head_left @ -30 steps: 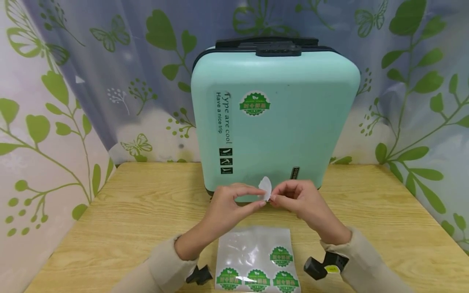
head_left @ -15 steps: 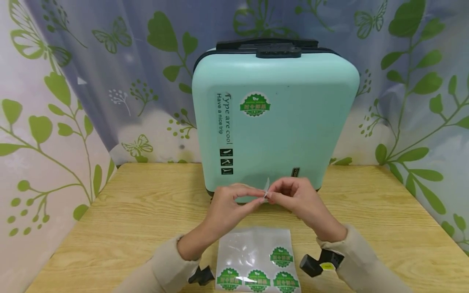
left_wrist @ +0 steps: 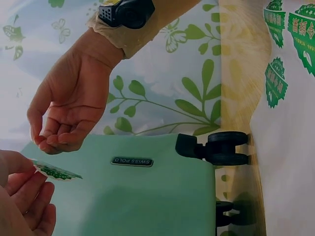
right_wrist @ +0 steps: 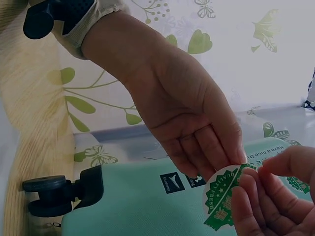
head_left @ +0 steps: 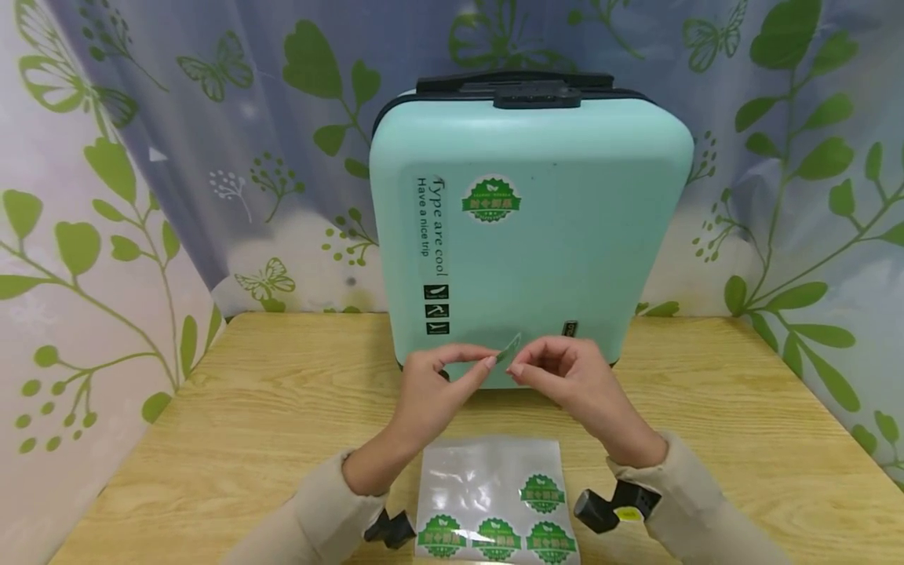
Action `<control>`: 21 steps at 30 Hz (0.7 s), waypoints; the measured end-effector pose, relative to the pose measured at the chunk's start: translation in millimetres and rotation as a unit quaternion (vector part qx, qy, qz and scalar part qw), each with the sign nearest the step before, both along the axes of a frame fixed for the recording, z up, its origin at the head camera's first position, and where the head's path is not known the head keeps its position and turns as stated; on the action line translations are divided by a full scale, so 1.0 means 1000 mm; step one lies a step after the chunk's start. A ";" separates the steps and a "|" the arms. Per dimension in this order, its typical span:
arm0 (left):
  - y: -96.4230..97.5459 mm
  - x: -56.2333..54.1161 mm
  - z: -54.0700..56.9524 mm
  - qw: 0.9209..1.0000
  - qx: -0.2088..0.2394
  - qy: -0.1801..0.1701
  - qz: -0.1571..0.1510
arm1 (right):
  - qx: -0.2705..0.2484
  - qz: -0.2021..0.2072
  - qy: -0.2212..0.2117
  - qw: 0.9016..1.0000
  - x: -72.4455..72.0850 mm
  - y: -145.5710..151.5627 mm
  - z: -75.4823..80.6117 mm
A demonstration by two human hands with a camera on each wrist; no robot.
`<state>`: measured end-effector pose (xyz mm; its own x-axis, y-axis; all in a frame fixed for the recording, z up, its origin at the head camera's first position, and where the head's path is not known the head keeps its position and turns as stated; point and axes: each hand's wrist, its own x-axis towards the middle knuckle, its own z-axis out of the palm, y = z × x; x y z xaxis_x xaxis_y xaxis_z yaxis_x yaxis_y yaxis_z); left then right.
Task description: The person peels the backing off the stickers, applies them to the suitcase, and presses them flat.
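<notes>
My left hand (head_left: pixel 434 392) pinches a round green-and-white sticker (head_left: pixel 510 346) between thumb and index finger, in front of the suitcase's lower part. In the right wrist view the printed face of the sticker (right_wrist: pixel 220 196) shows. The right hand (head_left: pixel 582 388) is just right of the sticker, its thumb and index fingertips together and the other fingers curled, with nothing visible between them. In the left wrist view a gap separates the right hand (left_wrist: pixel 74 103) from the sticker. A mint suitcase (head_left: pixel 565 235) stands upright behind both hands, with a similar green sticker (head_left: pixel 491 199) on its upper left.
A sheet (head_left: pixel 459 471) of green stickers lies on the wooden table (head_left: pixel 282 377) below the hands; its upper left part is bare backing. Leaf-patterned curtains (head_left: pixel 297 196) hang behind and beside the table. Black wheels (left_wrist: pixel 226 147) are at the suitcase's base.
The sticker has turned from showing its white side to a slanted view with green print. My right fingers have come off its edge, while the left hand has shifted slightly left and up.
</notes>
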<state>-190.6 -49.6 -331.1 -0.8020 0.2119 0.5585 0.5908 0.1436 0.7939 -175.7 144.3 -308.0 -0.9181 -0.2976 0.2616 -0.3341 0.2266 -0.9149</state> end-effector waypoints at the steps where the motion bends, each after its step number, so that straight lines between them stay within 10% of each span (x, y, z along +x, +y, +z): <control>1: 0.000 0.000 0.001 1.000 0.008 -0.007 0.000 | -0.001 0.000 0.001 1.000 0.000 0.000 0.000; 8: -0.003 -0.006 0.006 0.995 0.091 -0.050 0.015 | -0.017 -0.008 0.001 1.000 -0.005 0.005 0.001; 21: -0.004 -0.007 0.018 0.985 0.169 -0.025 0.016 | -0.083 -0.030 0.009 0.996 -0.025 -0.001 0.000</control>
